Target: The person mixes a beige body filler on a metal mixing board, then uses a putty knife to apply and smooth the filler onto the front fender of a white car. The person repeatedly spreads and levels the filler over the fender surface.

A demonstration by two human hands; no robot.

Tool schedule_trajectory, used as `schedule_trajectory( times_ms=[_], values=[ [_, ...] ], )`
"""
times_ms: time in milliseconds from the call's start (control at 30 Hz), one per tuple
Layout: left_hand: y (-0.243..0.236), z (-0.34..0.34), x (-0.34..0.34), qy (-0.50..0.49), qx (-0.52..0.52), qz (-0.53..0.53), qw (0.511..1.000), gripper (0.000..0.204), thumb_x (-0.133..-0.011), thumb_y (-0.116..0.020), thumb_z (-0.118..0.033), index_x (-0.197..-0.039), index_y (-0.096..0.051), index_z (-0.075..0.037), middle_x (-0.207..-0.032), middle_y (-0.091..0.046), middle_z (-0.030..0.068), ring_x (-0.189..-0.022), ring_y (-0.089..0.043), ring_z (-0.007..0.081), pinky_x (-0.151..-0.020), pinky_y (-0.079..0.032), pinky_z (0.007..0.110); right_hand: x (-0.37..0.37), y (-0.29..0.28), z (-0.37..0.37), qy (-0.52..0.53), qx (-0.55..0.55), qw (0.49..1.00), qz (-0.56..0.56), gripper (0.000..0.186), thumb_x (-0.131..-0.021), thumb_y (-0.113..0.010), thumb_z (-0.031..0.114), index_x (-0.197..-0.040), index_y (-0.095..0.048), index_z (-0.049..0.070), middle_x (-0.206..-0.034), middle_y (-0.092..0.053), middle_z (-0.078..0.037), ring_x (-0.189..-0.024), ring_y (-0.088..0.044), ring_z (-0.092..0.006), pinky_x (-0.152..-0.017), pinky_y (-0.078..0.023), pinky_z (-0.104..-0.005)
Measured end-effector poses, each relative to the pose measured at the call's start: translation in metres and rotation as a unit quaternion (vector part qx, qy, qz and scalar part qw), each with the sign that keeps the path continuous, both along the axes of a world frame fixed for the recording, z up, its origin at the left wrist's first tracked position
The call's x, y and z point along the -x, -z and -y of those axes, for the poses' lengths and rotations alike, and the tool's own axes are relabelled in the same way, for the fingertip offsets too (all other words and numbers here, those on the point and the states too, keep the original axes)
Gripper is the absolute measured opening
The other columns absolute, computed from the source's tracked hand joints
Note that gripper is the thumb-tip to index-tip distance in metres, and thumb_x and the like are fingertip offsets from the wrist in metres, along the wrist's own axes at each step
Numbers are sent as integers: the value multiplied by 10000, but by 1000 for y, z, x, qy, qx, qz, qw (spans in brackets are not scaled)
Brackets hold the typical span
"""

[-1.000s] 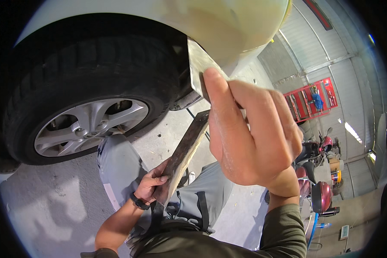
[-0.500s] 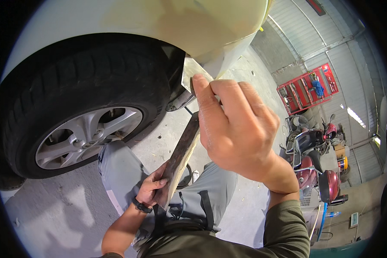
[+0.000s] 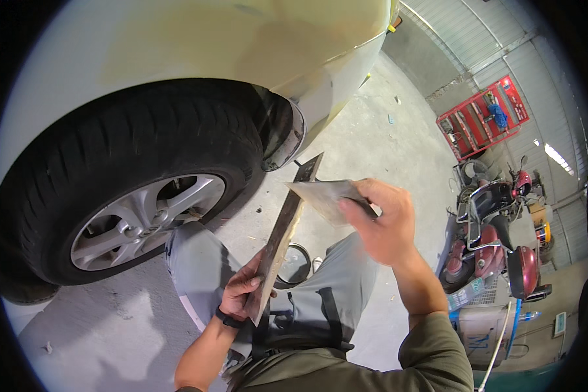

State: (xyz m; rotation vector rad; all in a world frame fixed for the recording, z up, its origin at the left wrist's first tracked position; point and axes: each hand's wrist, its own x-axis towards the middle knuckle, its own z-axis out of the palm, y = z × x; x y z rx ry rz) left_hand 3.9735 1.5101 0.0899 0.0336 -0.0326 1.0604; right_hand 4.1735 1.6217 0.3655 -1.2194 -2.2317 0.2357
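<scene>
My right hand (image 3: 382, 222) grips a flat putty spreader (image 3: 320, 195) with its blade pointing left, held just off the upper end of a long narrow board (image 3: 282, 238). My left hand (image 3: 242, 293) holds that board by its lower end, tilted up toward the car. The board's top sits near the wheel arch. Above is the pale cream car body (image 3: 196, 46) with a yellowish filler patch. The black tyre with its silver alloy wheel (image 3: 144, 215) fills the left side.
My knees in grey trousers (image 3: 196, 261) are bent over the concrete floor (image 3: 98, 333). A round tin (image 3: 294, 264) lies between them. At the right stand a red scooter (image 3: 496, 228), a red tool board (image 3: 480, 117) on the wall and a compressor-like unit (image 3: 483, 326).
My right hand has come down from the car body with the spreader and now sits by the board's upper end. The view has tilted, showing more of the tyre.
</scene>
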Motion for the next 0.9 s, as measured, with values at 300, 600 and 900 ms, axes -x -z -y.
schedule_trajectory(
  times_ms=[300,600,900],
  values=[
    [-33,-7,6,7,-22,-69,997,952,-977,-650,-95,-1736,-84,5,-538,-553,72,-401,-475,178,-464,-374,321,-88,118,8,216,484,731,-429,235,-996,-754,111,-1202,-735,-1,-1034,-774,-32,-856,-737,-123,-753,-594,-300],
    [-62,-25,-10,5,-26,-214,976,1023,-951,-732,-151,-1713,-80,51,-604,-558,61,-427,-494,185,-443,-361,302,-94,170,26,10,500,676,-541,233,-1054,-722,158,-1234,-698,13,-1024,-748,-34,-901,-717,-123,-810,-587,-315],
    [-112,-66,29,17,-227,-613,757,832,-982,-739,-77,-1679,-310,75,-1690,-445,180,-1562,-406,259,-1290,-269,387,-184,143,0,123,319,816,-466,376,-1022,-723,162,-1347,-682,-22,-1149,-702,-9,-1061,-601,-97,-978,-474,-297]
  ],
)
